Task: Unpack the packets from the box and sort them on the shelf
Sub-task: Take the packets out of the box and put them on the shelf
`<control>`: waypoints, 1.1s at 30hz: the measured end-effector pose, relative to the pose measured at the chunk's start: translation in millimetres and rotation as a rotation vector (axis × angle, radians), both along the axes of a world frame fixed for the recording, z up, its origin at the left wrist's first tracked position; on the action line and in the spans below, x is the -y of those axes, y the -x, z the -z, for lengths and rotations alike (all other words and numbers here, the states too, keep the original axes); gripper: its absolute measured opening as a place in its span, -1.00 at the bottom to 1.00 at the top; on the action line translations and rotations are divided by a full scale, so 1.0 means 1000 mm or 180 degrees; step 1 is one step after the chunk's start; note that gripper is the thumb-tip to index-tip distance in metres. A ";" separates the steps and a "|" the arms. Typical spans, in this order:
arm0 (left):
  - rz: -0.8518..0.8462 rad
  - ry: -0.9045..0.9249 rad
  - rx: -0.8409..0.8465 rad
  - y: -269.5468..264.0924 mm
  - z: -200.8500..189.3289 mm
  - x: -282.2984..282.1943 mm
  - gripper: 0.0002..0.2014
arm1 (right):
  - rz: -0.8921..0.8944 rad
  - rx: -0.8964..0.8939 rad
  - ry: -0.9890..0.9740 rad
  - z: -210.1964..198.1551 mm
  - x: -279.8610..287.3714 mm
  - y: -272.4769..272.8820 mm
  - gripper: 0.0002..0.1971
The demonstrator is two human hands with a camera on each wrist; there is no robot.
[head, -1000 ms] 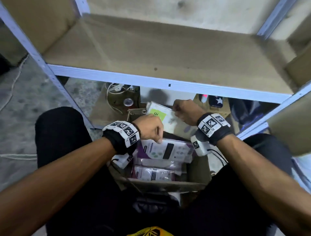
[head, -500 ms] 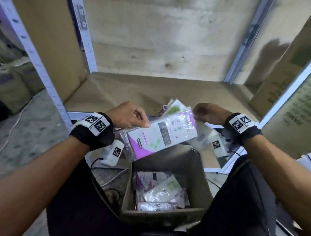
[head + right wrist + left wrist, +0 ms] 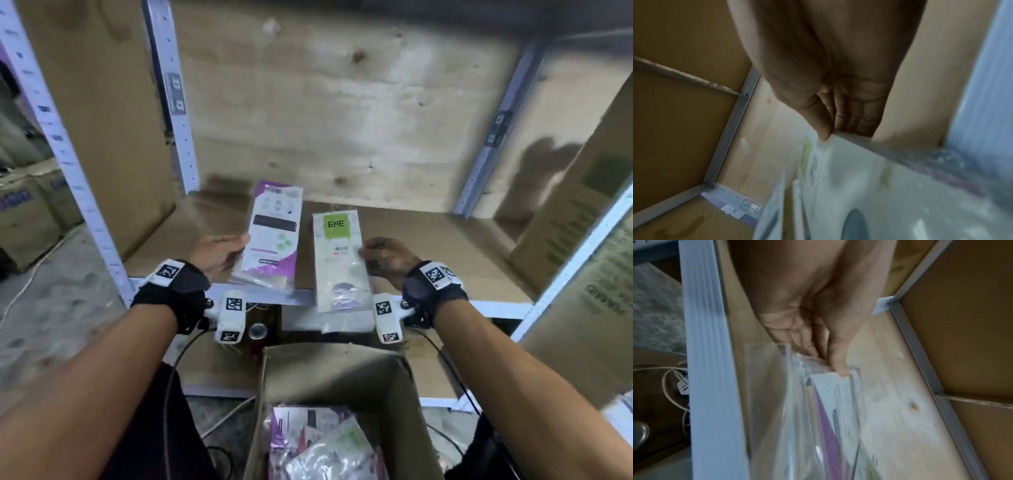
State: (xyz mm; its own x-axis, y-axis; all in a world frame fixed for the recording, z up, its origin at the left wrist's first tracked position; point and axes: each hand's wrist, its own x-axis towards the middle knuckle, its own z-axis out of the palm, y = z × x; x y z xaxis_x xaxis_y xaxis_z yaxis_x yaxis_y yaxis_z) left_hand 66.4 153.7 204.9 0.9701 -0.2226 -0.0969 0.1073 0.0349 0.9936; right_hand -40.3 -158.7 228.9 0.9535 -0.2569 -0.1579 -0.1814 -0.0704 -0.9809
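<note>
My left hand [image 3: 222, 251] pinches the left edge of a purple-and-white packet [image 3: 272, 236], thumb on top and fingers under it, as the left wrist view confirms on the same packet [image 3: 830, 410]. My right hand [image 3: 385, 257] pinches the right edge of a white packet with a green label [image 3: 339, 260], which shows blurred in the right wrist view [image 3: 869, 178]. Both packets are held lengthwise, side by side, over the front of the wooden shelf [image 3: 428, 246]. Below me the open cardboard box [image 3: 329, 377] holds several more packets [image 3: 322, 445].
White metal uprights [image 3: 68, 164] frame the shelf bay, and its front rail [image 3: 496, 306] runs under my wrists. A large cardboard carton [image 3: 568, 212] stands on the shelf at the right. Cables [image 3: 226, 416] lie on the floor beside the box.
Both hands lifted from the box up to the shelf. The two packets, overlapped half a second ago, are now apart and turned lengthwise, one in each hand.
</note>
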 end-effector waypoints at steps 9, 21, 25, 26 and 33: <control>-0.0266 -0.0625 -0.0482 -0.096 0.015 -0.011 -0.63 | -0.0078 -0.0256 -0.0206 0.011 -0.047 -0.112 -0.95; -0.0388 -0.2221 0.0073 -0.206 0.017 -0.040 -0.78 | -0.0275 -0.0708 0.0707 0.046 -0.070 -0.259 -0.61; -0.0501 -0.2843 0.0158 -0.229 0.019 -0.038 -0.62 | -0.0209 -0.0762 0.0930 0.050 -0.072 -0.291 -0.53; -0.0490 -0.2956 0.0154 -0.234 0.020 -0.036 -0.58 | -0.0147 -0.0744 0.0981 0.050 -0.073 -0.299 -0.60; -0.0866 -0.2900 -0.0164 -0.261 0.025 -0.042 -0.66 | -0.0062 -0.0784 0.0918 0.054 -0.081 -0.343 -0.77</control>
